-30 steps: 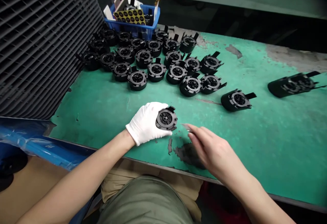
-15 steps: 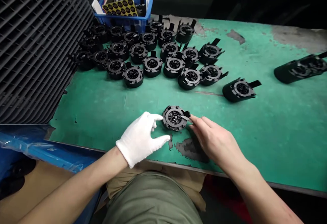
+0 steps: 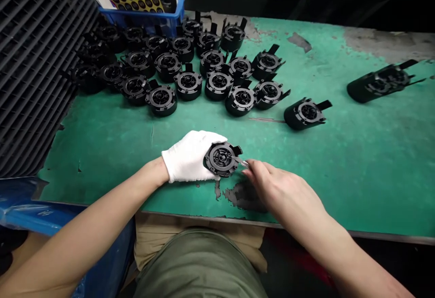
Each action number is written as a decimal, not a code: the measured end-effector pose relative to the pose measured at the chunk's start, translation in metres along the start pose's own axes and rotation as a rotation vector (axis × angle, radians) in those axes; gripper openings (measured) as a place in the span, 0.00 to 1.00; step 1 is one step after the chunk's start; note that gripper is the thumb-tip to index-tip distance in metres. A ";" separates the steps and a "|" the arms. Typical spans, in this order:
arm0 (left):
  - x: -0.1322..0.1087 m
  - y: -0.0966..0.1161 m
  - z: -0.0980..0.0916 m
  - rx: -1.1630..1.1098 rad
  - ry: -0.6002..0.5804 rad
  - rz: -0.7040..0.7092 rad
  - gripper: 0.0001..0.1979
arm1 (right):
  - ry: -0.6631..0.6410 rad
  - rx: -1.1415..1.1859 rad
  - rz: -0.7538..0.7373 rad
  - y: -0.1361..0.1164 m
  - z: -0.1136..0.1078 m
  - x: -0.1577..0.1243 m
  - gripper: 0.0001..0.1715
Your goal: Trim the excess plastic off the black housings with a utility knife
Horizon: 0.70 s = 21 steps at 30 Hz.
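A round black part [image 3: 222, 158] with a ringed top and a raised tab sits low on the green tabletop in front of me. My left hand [image 3: 193, 155], in a white glove, wraps round its left side, thumb below and fingers above. Bare, my right hand [image 3: 278, 185] pinches thin metal tweezers [image 3: 242, 162] at the right of the part. The tweezers' tips reach over the part's top, near its centre. Whether anything is between the tips is too small to tell.
Several similar black parts [image 3: 188, 83] stand grouped at the back left. Another [image 3: 306, 113] and a further black cluster [image 3: 379, 83] lie to the right. A blue bin [image 3: 142, 19] with a yellow sticker sheet stands behind; a black ribbed panel [image 3: 30, 71] rises at the left.
My left hand has closed round the round part, where before its fingers were apart beside it. The tweezers' tips have come in towards the part's centre. The whole view has shifted slightly.
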<state>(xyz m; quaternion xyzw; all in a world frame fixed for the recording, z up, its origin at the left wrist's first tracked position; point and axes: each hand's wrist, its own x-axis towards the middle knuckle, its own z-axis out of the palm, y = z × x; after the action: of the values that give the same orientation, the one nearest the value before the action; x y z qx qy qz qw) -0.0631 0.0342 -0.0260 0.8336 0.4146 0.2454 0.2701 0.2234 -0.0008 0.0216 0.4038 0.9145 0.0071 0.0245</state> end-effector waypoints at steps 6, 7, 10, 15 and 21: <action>0.003 0.007 -0.004 -0.029 -0.030 0.015 0.31 | 0.040 -0.114 -0.022 -0.008 -0.004 -0.001 0.11; 0.004 0.008 -0.004 -0.037 -0.043 0.011 0.30 | 0.063 -0.128 -0.033 -0.007 -0.003 -0.001 0.11; 0.005 0.007 -0.005 -0.039 -0.045 0.023 0.29 | 0.109 -0.145 -0.072 -0.004 -0.002 -0.001 0.13; 0.002 0.005 -0.002 -0.007 -0.018 0.033 0.34 | 0.094 -0.126 -0.131 0.004 -0.005 0.000 0.17; 0.003 0.008 -0.005 -0.010 -0.060 -0.024 0.32 | 0.028 -0.010 -0.110 0.016 0.004 0.002 0.18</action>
<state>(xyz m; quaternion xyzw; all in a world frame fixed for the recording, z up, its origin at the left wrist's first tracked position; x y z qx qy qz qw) -0.0598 0.0336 -0.0168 0.8342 0.4153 0.2192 0.2893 0.2338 0.0114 0.0185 0.3527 0.9355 0.0159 0.0142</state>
